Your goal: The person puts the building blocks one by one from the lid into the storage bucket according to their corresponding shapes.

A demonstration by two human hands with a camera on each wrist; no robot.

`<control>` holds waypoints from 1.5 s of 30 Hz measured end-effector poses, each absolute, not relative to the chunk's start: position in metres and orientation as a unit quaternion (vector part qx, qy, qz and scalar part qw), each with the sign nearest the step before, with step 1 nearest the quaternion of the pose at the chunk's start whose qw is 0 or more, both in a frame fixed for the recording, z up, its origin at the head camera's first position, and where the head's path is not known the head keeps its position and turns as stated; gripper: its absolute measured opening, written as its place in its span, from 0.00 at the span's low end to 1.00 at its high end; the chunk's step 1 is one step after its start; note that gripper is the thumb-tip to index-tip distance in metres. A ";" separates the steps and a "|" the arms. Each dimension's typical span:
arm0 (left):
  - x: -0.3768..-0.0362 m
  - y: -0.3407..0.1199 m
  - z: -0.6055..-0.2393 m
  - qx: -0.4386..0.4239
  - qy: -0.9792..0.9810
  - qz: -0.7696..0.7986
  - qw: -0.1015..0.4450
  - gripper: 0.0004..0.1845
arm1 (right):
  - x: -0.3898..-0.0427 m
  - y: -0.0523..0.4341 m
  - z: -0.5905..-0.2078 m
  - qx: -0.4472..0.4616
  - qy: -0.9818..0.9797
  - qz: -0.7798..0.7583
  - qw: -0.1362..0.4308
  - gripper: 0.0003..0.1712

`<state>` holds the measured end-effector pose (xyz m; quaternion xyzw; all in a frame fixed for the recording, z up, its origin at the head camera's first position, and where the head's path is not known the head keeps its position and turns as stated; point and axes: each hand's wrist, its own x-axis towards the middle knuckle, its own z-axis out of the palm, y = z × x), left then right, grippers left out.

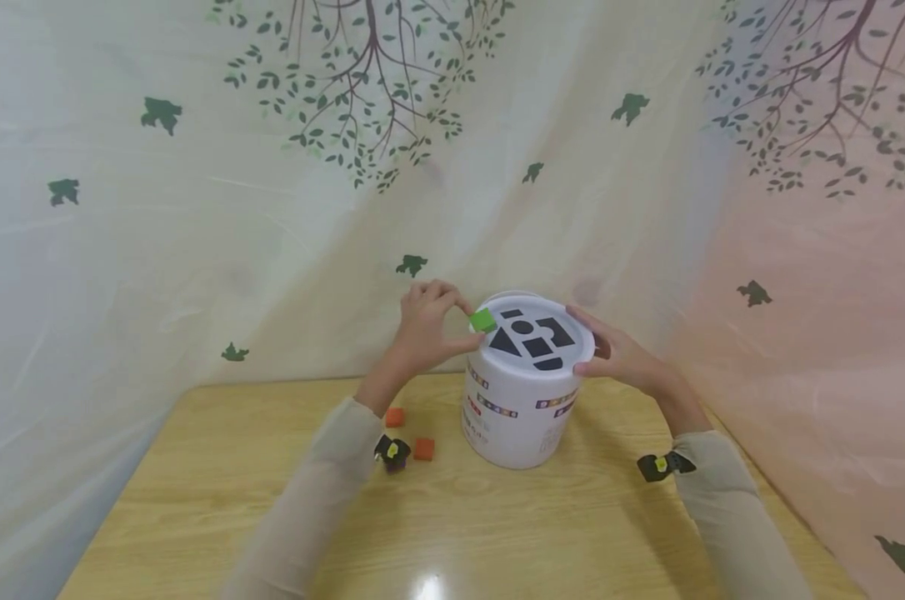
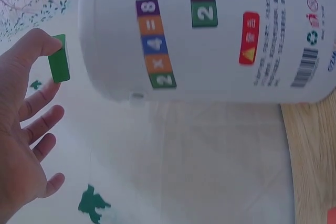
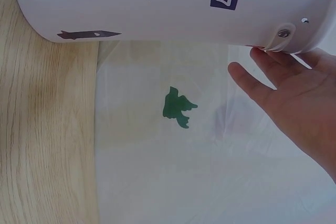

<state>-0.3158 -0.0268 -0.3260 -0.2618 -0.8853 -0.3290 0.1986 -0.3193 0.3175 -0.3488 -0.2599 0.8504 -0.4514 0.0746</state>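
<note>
A white cylindrical bucket [image 1: 518, 408] stands on the wooden table [image 1: 452, 517], its lid [image 1: 565, 357] pierced with dark shape holes. My left hand [image 1: 432, 327] pinches a small green block [image 1: 483, 320] at the lid's left edge; the left wrist view shows the green block [image 2: 59, 60] between thumb and forefinger beside the bucket [image 2: 210, 35]. My right hand [image 1: 617, 354] rests with straight fingers against the bucket's right rim; the right wrist view shows its fingertips [image 3: 268, 59] touching the bucket [image 3: 157, 3] near a handle rivet.
Two orange blocks [image 1: 395, 417] [image 1: 424, 449] lie on the table left of the bucket. A pale curtain printed with trees and birds [image 1: 411, 266] hangs close behind and to the right. A wrist camera sits on each sleeve.
</note>
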 end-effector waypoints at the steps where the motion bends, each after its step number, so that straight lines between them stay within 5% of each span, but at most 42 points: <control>1: -0.316 -0.022 -0.325 -0.264 -0.887 -0.326 0.195 0.19 | -0.319 0.317 -0.348 -0.260 0.850 -0.452 0.074 0.60; 21: -0.314 0.034 -0.320 -0.296 -0.910 -0.250 0.146 0.21 | -0.317 0.319 -0.345 -0.270 0.849 -0.449 0.070 0.59; 45: -0.314 0.044 -0.329 -0.281 -0.912 -0.282 0.103 0.20 | -0.317 0.321 -0.351 -0.273 0.837 -0.468 0.083 0.58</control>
